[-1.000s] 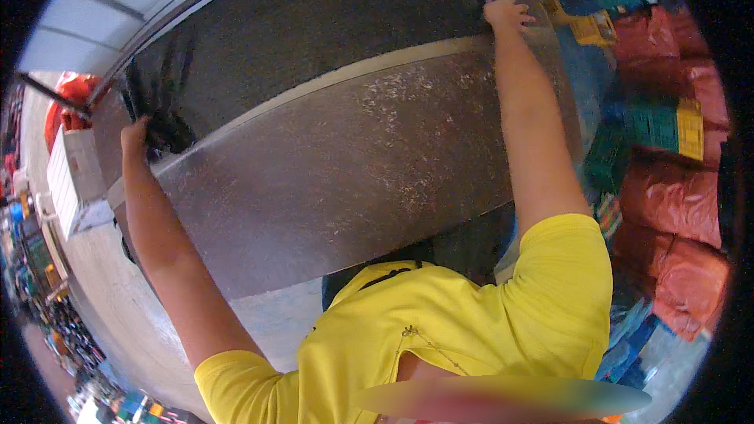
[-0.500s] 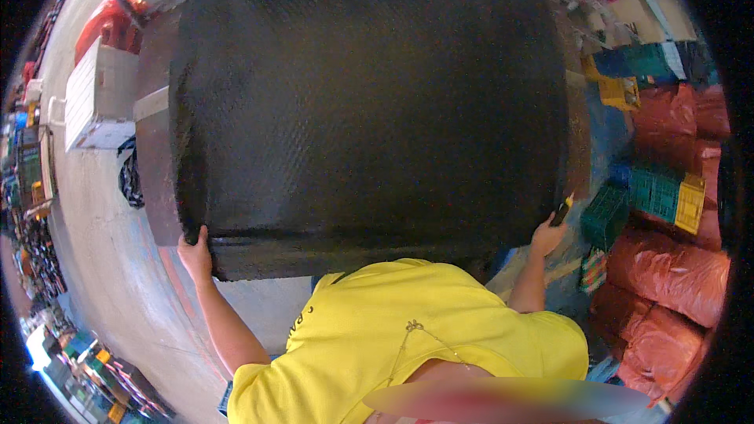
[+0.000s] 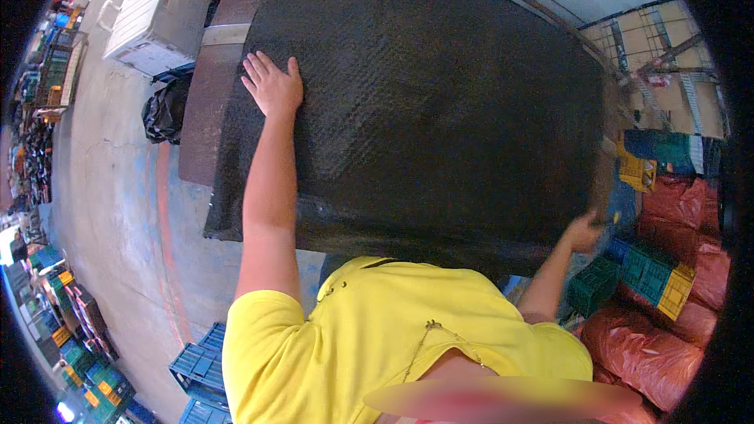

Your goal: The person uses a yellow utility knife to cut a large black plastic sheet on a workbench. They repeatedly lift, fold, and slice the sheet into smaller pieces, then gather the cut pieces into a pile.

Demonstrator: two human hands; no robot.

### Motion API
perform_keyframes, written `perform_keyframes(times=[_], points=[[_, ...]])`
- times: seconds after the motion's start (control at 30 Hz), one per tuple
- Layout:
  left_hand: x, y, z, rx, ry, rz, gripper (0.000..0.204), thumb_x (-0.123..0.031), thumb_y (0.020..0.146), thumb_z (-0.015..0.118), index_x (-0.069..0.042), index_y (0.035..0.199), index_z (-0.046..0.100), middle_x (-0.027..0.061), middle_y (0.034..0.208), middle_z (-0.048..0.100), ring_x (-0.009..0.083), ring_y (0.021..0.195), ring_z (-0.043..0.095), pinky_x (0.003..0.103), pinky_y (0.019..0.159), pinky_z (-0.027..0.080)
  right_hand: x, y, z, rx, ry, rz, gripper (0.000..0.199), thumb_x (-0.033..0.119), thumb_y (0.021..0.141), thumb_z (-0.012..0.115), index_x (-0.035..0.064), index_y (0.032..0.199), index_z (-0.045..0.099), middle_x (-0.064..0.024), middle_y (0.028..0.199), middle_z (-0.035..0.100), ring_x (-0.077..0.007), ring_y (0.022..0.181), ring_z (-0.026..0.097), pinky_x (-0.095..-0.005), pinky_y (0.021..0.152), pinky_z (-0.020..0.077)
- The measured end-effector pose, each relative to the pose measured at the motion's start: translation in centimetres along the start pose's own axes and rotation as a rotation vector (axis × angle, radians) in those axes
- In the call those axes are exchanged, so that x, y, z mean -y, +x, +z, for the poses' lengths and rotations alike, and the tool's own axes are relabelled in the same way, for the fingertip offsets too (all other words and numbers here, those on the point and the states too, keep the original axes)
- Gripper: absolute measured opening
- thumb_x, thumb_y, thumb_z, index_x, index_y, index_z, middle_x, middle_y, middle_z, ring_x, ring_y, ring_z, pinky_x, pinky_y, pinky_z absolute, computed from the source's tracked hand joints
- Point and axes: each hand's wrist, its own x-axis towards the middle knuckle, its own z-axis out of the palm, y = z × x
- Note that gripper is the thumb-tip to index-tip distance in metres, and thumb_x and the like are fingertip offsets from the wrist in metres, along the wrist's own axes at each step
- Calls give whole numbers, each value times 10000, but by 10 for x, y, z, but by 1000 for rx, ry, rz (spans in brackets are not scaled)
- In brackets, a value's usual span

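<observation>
One white box [image 3: 153,23] stands at upper left, contents hidden; at least two blue crates [image 3: 203,361] sit at lower left. One black sheet [image 3: 440,110] fills the centre, beneath the left hand [image 3: 272,90] (palm down, fingers spread, gripping nothing). The right hand [image 3: 583,233], lower right, is curled beside the sheet's edge; its hold cannot be determined.

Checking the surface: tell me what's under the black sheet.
A brown tabletop and pale strip show past the left edge of the black sheet; what lies directly beneath is covered.
</observation>
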Motion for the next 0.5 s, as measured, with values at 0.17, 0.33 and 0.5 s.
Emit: perform_keyframes(times=[0.17, 0.33, 0.5], points=[[13, -7, 9, -66, -36, 2, 789, -561, 944, 308, 19, 1469, 200, 175, 1553, 155, 287, 1448, 114, 448, 1163, 87, 323, -176, 77, 576, 404, -1084, 348, 238, 895, 575, 13, 1159, 599, -203, 1011, 653, -353, 913, 636, -424, 847, 499], [10, -2, 2, -28, 8, 31, 788, -529, 939, 349, 30, 1469, 181, 189, 1549, 153, 298, 1449, 101, 456, 1163, 84, 492, -381, 90, 1015, 597, -1554, 255, 275, 909, 504, 160, 1124, 580, -139, 939, 658, -331, 886, 663, -465, 720, 537], [8, -3, 4, -47, -59, 23, 772, -511, 943, 361, 26, 1469, 187, 183, 1549, 164, 299, 1448, 108, 464, 1159, 102, 491, -339, 102, 907, 563, -1833, 233, 208, 922, 429, 147, 1035, 623, -115, 983, 673, -309, 884, 675, -462, 730, 547]])
